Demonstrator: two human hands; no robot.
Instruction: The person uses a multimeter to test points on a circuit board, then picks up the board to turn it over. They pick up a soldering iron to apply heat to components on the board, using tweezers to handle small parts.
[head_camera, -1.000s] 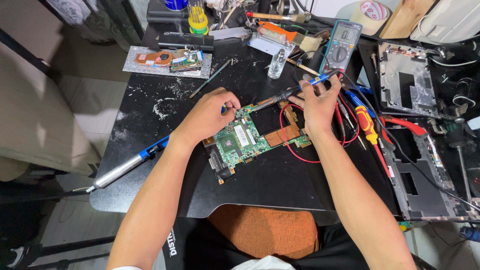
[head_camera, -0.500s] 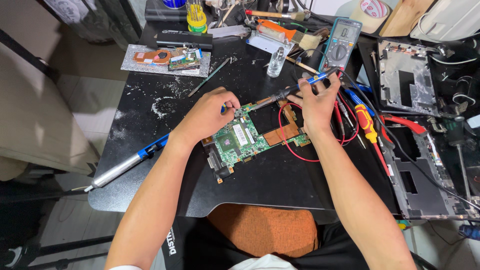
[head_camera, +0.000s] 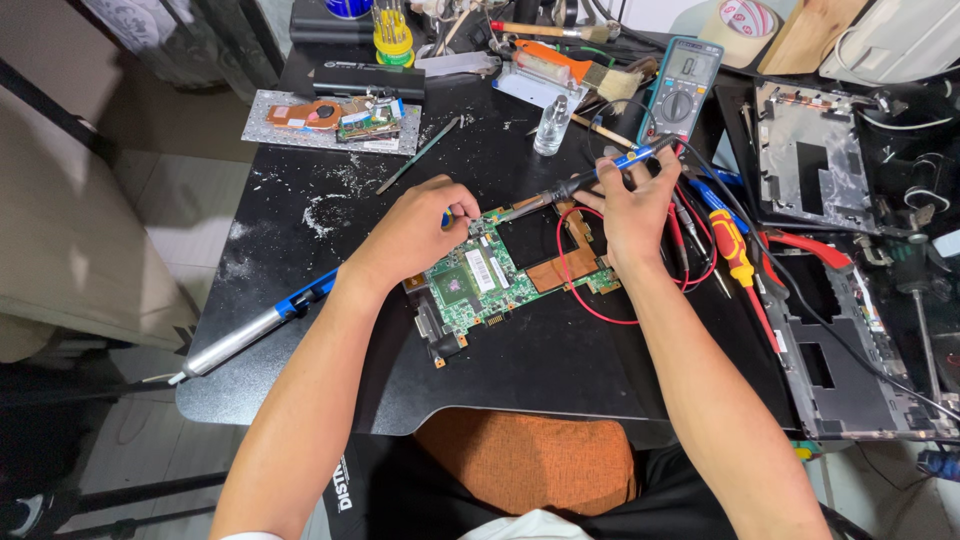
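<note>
Soldering at a green printed circuit board (head_camera: 480, 290) lying near the middle of a black work mat (head_camera: 330, 200). The right hand (head_camera: 635, 205) is gripping a blue-handled soldering iron (head_camera: 575, 185) like a pen, fingers closed round the handle, and is bringing its dark metal tip down to the board's upper edge. The left hand (head_camera: 415, 235) is resting on the board's upper-left corner, fingers curled and pinched together close to the iron's tip; it appears to be holding something small and blue there, but what it is cannot be told. A red wire (head_camera: 575, 290) is looping across the board's right side, beside a copper-coloured flat piece (head_camera: 560, 270). Judged from the layout, the work is in its middle stage: the board is already lying free of the grey opened laptop shell (head_camera: 840, 370) at the right, and the joint at the top edge is being worked; refitting is not yet done. A long blue-and-silver suction tool (head_camera: 250, 330) is lying at the mat's left edge, a teal handheld multimeter (head_camera: 685, 85) at the top, and a red-and-yellow screwdriver (head_camera: 735, 250) just right of the right hand.
</note>
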